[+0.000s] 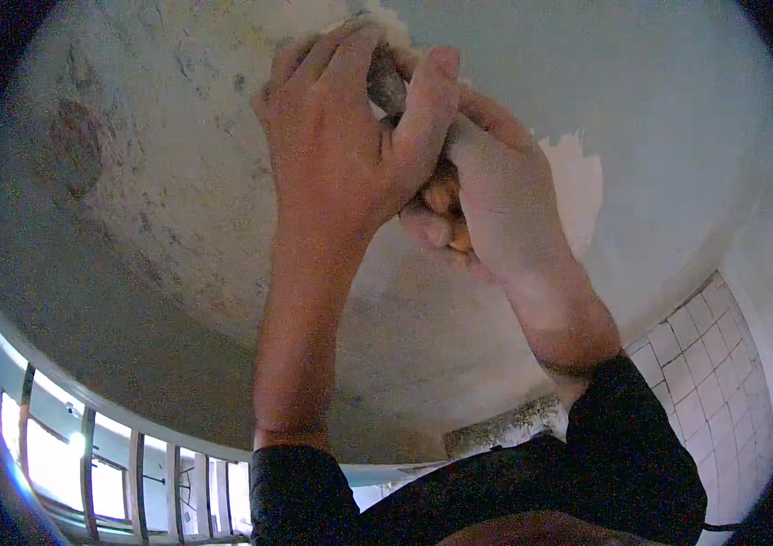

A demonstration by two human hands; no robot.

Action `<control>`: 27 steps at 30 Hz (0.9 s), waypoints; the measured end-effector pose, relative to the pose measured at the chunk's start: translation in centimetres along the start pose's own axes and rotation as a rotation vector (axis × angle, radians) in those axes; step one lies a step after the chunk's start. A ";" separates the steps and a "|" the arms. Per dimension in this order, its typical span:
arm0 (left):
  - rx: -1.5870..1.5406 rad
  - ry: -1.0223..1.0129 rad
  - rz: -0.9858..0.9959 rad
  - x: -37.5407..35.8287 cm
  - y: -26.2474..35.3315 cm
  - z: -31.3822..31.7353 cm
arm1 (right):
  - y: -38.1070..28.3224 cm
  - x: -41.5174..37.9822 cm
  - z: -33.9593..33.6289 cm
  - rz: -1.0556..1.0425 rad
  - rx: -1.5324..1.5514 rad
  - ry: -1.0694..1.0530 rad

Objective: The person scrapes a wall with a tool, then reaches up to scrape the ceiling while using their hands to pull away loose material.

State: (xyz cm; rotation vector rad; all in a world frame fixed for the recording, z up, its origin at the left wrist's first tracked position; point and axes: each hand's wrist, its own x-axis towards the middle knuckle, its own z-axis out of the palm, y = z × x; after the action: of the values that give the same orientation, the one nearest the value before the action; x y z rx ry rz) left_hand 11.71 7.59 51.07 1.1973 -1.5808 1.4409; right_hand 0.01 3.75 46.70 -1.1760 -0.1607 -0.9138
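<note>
My right hand (505, 182) is closed around the yellow-orange handle (459, 238) of what looks like a putty knife, most of it hidden by the fingers. Higher up, my left hand (327, 127) lies over the tool's far end, fingers bent over the top and thumb along the near side. A dusty grey part (386, 86) shows between that thumb and the fingers. Pale dust coats both hands, which overlap in this view. Behind them spreads a large pale surface (359, 337), with a ragged-edged patch of lighter filler (577, 187) beside my right hand.
Scuffs and a brownish worn spot (77, 146) mark the left of the surface. White square tiles (705, 364) cover a wall at lower right. Barred windows (113, 473) let in bright light at lower left. A rough, stained ledge (505, 428) sits at the bottom.
</note>
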 end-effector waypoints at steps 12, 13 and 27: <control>-0.047 -0.002 0.044 0.2 -0.1 0.0 | 1.1 1.4 -0.3 -0.059 -0.020 0.001; 0.012 -0.029 0.032 0.4 0.2 -0.2 | 1.4 1.6 -0.3 -0.095 0.013 -0.017; 0.026 0.003 -0.003 -0.2 0.6 1.0 | -0.1 0.0 -1.0 -0.048 -0.052 0.019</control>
State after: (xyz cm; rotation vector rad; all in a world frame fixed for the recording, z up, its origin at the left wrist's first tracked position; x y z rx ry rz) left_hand 11.35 6.67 50.52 1.2114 -1.5625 1.4649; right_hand -0.34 2.91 46.37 -1.2158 -0.1515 -0.9757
